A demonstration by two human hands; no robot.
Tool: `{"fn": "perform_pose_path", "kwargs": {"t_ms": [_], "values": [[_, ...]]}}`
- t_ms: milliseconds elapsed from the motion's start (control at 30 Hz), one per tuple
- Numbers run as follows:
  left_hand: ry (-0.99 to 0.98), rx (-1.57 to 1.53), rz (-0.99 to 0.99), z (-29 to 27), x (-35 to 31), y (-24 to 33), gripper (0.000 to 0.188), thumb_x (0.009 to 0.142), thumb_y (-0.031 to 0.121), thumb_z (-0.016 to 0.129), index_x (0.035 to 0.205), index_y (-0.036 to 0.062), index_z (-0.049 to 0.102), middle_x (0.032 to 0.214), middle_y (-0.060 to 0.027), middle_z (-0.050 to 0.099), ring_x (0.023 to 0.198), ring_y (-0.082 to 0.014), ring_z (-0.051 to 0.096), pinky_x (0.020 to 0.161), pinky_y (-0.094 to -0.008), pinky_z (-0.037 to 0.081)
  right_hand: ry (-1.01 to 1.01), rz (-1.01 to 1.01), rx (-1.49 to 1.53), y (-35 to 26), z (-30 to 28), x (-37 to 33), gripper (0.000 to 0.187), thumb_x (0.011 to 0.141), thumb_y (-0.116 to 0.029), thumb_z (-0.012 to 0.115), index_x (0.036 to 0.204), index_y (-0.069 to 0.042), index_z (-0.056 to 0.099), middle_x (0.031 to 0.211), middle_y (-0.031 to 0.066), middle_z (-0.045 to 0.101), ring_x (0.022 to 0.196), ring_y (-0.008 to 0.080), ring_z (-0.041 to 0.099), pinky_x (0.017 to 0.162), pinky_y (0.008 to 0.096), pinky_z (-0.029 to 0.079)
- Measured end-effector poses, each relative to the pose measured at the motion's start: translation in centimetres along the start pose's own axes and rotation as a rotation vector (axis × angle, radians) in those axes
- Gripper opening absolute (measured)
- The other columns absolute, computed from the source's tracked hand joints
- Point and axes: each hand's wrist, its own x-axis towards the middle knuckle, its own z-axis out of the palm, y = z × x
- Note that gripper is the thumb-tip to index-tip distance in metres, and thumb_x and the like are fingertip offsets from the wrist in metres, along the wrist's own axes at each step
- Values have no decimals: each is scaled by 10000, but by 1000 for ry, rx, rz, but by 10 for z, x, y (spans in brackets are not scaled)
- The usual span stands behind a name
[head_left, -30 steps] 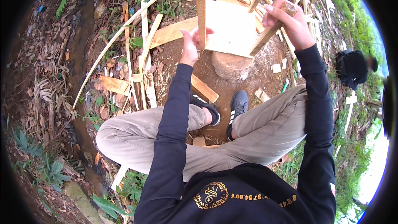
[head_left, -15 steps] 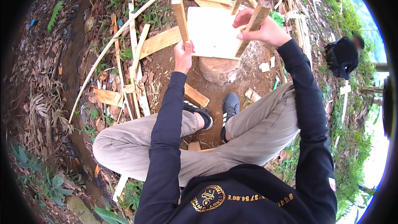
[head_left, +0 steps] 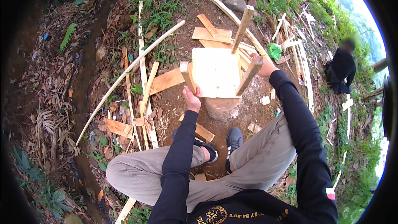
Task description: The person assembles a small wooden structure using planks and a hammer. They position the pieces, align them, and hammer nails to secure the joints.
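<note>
A pale wooden board (head_left: 217,72) rests on a tree stump (head_left: 224,108), with wooden legs standing up from it, like an upturned stool. My left hand (head_left: 191,99) is closed round the lower part of the near left leg (head_left: 188,79). My right hand (head_left: 266,68) is beside the upper end of the near right leg (head_left: 250,76), partly behind it. That leg hides most of its fingers, so its grip does not show. A third leg (head_left: 241,31) rises from the board's far right corner; nothing touches it.
Loose planks (head_left: 211,35) lie beyond the stump, and a wide board (head_left: 170,78) is to its left. A long curved strip (head_left: 124,74) crosses the leafy ground. A green plastic bag (head_left: 274,51) sits at the right. Another person (head_left: 342,66) is farther right, near scattered wood strips.
The view has tilted up, so the board sits lower in the picture. My right hand has shifted outward to the right of the near right leg; its fingers were spread beside that leg before.
</note>
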Motion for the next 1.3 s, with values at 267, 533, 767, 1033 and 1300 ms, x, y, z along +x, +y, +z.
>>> {"fn": "perform_pose_path", "kwargs": {"t_ms": [267,533,767,1033,1300], "values": [[23,32,5,1,8,0,693,929,732,177,608,134,317,543,37,298,467,-85,280,444,-245,199,382,61,406,-51,-19,39,708,778,-208,801,1343,1,429,1156,171,647,1061,265,642,903,376,510],[74,182,15,0,8,3,685,998,570,209,583,50,371,498,-1,331,460,-125,330,474,-301,217,437,100,368,-49,-9,59,264,766,-107,783,973,25,686,825,124,729,752,181,708,701,306,548],[68,181,11,2,8,6,704,991,595,218,604,33,389,508,-3,335,466,-123,337,460,-302,221,445,61,241,-42,-6,64,297,775,-163,794,968,30,679,818,125,729,758,151,703,696,279,537],[48,93,-41,-4,10,5,726,968,649,245,634,35,444,533,5,390,478,-99,359,450,-273,231,366,79,388,-29,8,77,366,791,-208,781,1058,17,670,891,139,727,836,207,704,773,325,542],[-46,184,102,-2,16,21,801,879,784,281,607,43,418,544,18,385,485,-74,358,446,-257,236,230,44,477,-9,13,74,357,854,-264,716,1040,38,670,905,132,721,827,201,690,742,339,519]]}}
